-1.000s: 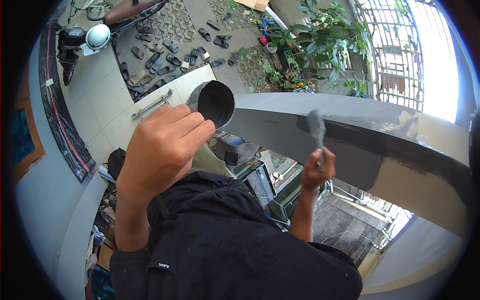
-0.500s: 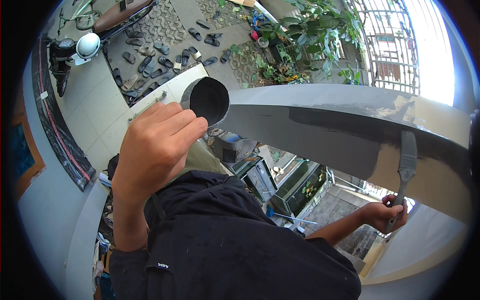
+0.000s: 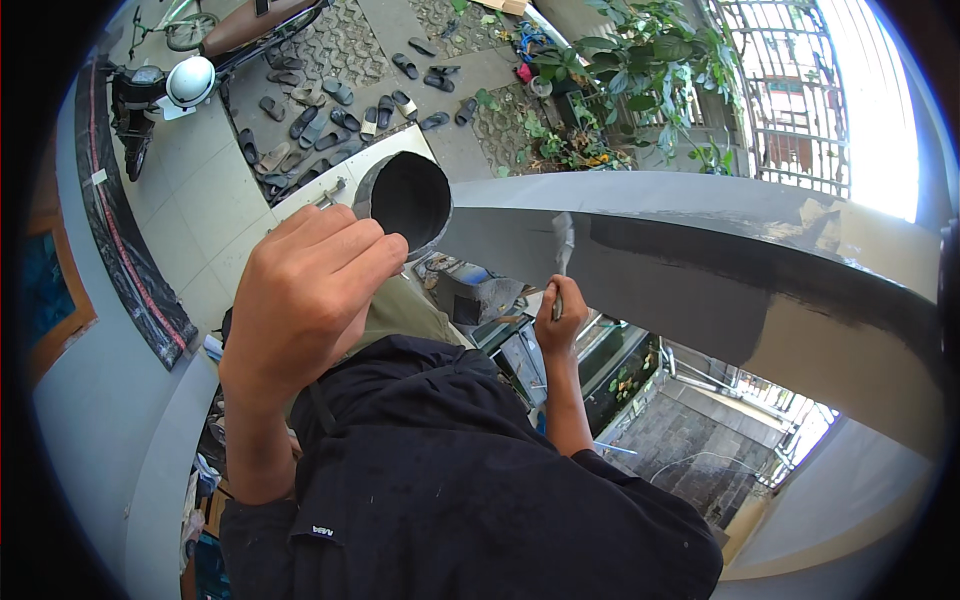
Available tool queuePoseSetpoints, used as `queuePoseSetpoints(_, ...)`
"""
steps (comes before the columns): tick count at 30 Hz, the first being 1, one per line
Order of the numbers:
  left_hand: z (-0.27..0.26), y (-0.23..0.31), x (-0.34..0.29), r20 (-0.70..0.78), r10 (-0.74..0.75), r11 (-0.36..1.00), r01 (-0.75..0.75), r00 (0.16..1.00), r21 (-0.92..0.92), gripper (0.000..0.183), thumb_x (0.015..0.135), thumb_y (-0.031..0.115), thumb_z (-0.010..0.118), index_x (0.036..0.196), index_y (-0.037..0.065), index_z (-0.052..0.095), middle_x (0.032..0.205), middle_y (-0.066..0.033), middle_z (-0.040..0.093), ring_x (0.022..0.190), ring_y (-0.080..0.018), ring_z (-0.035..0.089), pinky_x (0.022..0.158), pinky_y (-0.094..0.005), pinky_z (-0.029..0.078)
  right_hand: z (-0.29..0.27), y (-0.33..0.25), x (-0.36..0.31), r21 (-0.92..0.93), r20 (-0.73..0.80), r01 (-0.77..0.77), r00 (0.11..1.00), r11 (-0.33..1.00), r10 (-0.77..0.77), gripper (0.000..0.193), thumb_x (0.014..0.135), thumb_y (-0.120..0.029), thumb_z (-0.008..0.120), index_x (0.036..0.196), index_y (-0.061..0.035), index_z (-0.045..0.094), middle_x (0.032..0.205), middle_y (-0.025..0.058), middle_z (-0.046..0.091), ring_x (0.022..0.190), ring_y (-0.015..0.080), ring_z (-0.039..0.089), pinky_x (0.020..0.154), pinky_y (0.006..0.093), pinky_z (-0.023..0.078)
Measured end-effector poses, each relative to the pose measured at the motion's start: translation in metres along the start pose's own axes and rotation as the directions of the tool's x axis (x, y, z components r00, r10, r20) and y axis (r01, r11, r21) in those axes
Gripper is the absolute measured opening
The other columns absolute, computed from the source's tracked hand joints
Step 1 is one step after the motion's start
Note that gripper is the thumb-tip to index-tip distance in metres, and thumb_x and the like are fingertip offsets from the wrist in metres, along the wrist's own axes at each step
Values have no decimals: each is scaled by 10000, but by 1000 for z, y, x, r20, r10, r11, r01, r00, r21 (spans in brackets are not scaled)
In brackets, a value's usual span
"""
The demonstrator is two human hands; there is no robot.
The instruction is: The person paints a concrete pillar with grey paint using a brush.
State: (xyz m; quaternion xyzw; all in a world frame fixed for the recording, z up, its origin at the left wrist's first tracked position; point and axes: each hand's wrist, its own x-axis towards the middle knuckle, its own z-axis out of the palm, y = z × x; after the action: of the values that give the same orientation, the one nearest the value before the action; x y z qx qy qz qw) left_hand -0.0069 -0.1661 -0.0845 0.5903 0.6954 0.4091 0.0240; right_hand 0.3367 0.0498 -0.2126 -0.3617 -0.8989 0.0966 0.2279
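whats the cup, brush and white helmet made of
Cup: plastic or metal, hard to tell; dull grey, thin rigid-looking wall. Brush: grey, perhaps paint-coated, but too blurred to settle its material. White helmet: likely hard plastic, smooth, slightly glossy rounded shell.

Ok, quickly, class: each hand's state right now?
Left hand: closed, holding the dark-grey cylindrical open-topped container.
Right hand: closed, holding the flat grey brush.
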Motion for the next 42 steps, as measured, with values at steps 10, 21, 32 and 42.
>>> queuePoseSetpoints(10, 4, 2, 4, -1, 30, 1000, -30, 1000, -6, 297, 687, -21, 846, 947, 10, 707, 817, -78, 648, 769, -276, 620, 686, -405, 492, -185, -29, 76, 310, -538, -124, 794, 943, 282, 204, 1001, -131, 507, 852, -23, 596, 659, 31, 494, 489, 94, 384, 463, 244, 277)
queuePoseSetpoints(21, 6, 4, 3, 14, 35, 999, -35, 999, -7, 281, 693, -13, 845, 933, 24, 704, 819, -67, 645, 777, -266, 616, 691, -402, 498, -182, -25, 69, -265, -765, -35, 617, 964, -187, 265, 1042, -170, 453, 861, -19, 573, 645, 29, 506, 523, 103, 431, 486, 249, 336)
queuePoseSetpoints(32, 0, 3, -4, 41, 9, 1000, -9, 999, 11, 274, 697, -11, 845, 926, 24, 699, 815, -66, 644, 777, -266, 614, 695, -403, 492, 5, 0, -3, 277, -76, -219, 966, 936, 249, 158, 1027, -66, 510, 937, -8, 627, 723, 57, 574, 599, 130, 532, 561, 325, 419)
queuePoseSetpoints(42, 2, 5, -1, 27, 35, 999, -34, 999, -16, 263, 708, -20, 833, 925, 26, 691, 814, -76, 627, 772, -281, 599, 691, -411, 480, -189, -55, 92, 341, -737, 7, 623, 940, 263, 191, 1000, -172, 458, 895, -39, 545, 555, 28, 411, 480, 126, 380, 464, 261, 287)
